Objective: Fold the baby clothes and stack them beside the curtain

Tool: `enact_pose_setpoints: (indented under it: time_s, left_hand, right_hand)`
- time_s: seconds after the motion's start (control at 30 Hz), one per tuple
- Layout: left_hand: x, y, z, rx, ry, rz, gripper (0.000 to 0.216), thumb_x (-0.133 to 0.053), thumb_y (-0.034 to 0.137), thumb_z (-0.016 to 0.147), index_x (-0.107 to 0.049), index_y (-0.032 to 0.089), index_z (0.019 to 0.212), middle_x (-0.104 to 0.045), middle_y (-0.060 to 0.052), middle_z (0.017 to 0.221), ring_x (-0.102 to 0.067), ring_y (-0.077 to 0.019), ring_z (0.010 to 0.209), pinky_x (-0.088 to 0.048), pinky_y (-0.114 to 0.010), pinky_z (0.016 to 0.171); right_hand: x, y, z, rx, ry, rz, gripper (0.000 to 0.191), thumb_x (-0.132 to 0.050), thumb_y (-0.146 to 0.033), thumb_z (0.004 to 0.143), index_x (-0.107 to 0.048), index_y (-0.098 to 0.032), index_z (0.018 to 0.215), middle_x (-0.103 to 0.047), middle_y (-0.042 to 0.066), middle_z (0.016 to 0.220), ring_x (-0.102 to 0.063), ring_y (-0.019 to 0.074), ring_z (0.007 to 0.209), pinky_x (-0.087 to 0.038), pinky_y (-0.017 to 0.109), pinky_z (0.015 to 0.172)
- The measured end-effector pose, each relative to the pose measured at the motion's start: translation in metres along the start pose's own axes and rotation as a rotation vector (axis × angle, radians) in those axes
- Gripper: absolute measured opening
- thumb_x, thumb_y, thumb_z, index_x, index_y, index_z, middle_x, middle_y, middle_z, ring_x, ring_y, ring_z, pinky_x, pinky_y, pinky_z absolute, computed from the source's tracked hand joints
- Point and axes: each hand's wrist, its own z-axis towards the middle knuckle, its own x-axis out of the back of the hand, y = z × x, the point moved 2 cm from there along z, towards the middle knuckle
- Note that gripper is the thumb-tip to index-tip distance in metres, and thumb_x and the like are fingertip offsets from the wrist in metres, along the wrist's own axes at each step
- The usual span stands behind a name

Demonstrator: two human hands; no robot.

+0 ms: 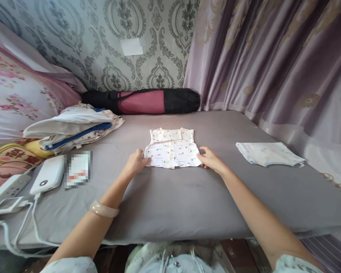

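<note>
A small white baby garment [172, 151] with a tiny scattered print lies on the grey bed sheet, its lower part folded up over the rest. My left hand [137, 160] is closed on its near left corner, thumb against the cloth. At the near right corner, the fingers of my right hand [210, 159] pinch the edge. The cloth between both hands lies mostly flat, with a seam down its middle. A pale bangle [104, 209] circles my left forearm.
A folded white garment [269, 153] lies to the right. At left are stacked clothes [76, 127], a white power bank [49, 174] with cables, a power strip [10, 191] and a blurred packet [78, 169]. A black-and-red rolled bag [142, 101] lies along the wall, near the curtain [244, 57].
</note>
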Motion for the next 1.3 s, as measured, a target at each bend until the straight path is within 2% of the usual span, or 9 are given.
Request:
enact_pose_setpoints:
  time_s: [0.13,0.23,0.33,0.5,0.67,0.77,0.87,1.03,1.3]
  left_hand:
    - [0.003,0.001,-0.012,-0.112,-0.052,-0.207,0.062,-0.056,0.038,0.078,-0.043,0.017,0.134,-0.059,0.002,0.069,-0.06,-0.0181,0.069,-0.043,-0.027,0.067]
    - [0.006,-0.004,-0.016,-0.18,-0.099,-0.34,0.05,-0.047,0.041,0.08,-0.056,0.018,0.124,-0.049,0.005,0.059,-0.053,-0.0153,0.059,-0.041,-0.026,0.061]
    - [0.006,-0.01,-0.017,-0.263,-0.139,-0.322,0.044,-0.047,0.034,0.077,-0.062,0.017,0.114,-0.052,0.002,0.066,-0.051,-0.0146,0.062,-0.041,-0.026,0.06]
    - [-0.002,-0.016,-0.011,-0.521,0.004,-0.189,0.047,-0.049,0.015,0.065,-0.061,0.017,0.112,-0.056,-0.006,0.096,-0.053,-0.0171,0.079,-0.047,-0.031,0.077]
    - [0.004,-0.011,0.007,-0.529,0.15,-0.271,0.022,-0.054,0.029,0.075,-0.069,0.019,0.089,-0.056,-0.008,0.096,-0.053,-0.0216,0.092,-0.046,-0.032,0.079]
    - [0.01,-0.002,0.018,-0.457,0.141,-0.507,0.027,-0.056,0.042,0.079,-0.067,0.019,0.089,-0.06,-0.006,0.096,-0.055,-0.0186,0.087,-0.045,-0.028,0.073]
    - [0.009,0.009,0.03,-0.37,0.159,-0.73,0.033,-0.054,0.048,0.083,-0.062,0.017,0.088,-0.058,0.0,0.075,-0.052,-0.0136,0.071,-0.04,-0.023,0.066]
    - [-0.001,0.021,0.054,-0.349,0.328,-0.828,0.029,-0.052,0.045,0.085,-0.057,0.017,0.08,-0.049,0.003,0.067,-0.045,-0.0108,0.064,-0.036,-0.021,0.059]
    - [-0.013,0.026,0.121,-0.233,0.433,-0.663,0.023,-0.045,0.035,0.088,-0.058,0.018,0.083,-0.049,0.003,0.062,-0.047,-0.013,0.06,-0.035,-0.023,0.058]
  right_hand:
    - [0.003,0.003,-0.015,0.128,-0.127,0.052,0.053,-0.053,-0.02,0.084,-0.045,-0.024,0.137,-0.054,-0.006,0.06,-0.054,0.0086,0.049,-0.035,0.015,0.042]
    - [0.009,0.006,-0.017,0.206,-0.208,0.009,0.039,-0.046,-0.017,0.084,-0.061,-0.016,0.12,-0.053,-0.004,0.061,-0.054,0.0101,0.055,-0.038,0.018,0.047]
    - [0.013,0.01,-0.015,0.364,-0.272,-0.131,0.048,-0.047,-0.008,0.074,-0.062,-0.016,0.12,-0.06,-0.001,0.073,-0.055,0.0119,0.064,-0.042,0.022,0.059]
    - [0.012,0.014,-0.006,0.682,-0.057,-0.329,0.041,-0.05,-0.007,0.073,-0.068,-0.022,0.107,-0.064,0.004,0.095,-0.054,0.0185,0.088,-0.043,0.031,0.082]
    - [0.009,0.009,0.012,0.805,0.159,-0.208,0.013,-0.061,-0.023,0.079,-0.073,-0.024,0.084,-0.062,0.006,0.097,-0.054,0.0209,0.095,-0.043,0.036,0.088]
    - [0.006,0.004,0.028,0.764,0.158,0.02,0.016,-0.058,-0.033,0.082,-0.07,-0.022,0.087,-0.065,0.005,0.1,-0.058,0.02,0.094,-0.043,0.035,0.088]
    - [0.001,0.001,0.047,0.65,0.19,0.205,0.026,-0.055,-0.042,0.084,-0.067,-0.019,0.091,-0.066,0.002,0.081,-0.06,0.0175,0.076,-0.045,0.029,0.072]
    - [-0.007,-0.005,0.074,0.572,0.316,0.299,0.032,-0.055,-0.046,0.081,-0.063,-0.017,0.088,-0.063,0.001,0.071,-0.056,0.0161,0.065,-0.042,0.026,0.062]
    - [-0.006,-0.029,0.12,0.451,0.49,-0.021,0.027,-0.047,-0.042,0.085,-0.061,-0.019,0.082,-0.063,0.002,0.071,-0.054,0.0176,0.066,-0.041,0.027,0.064]
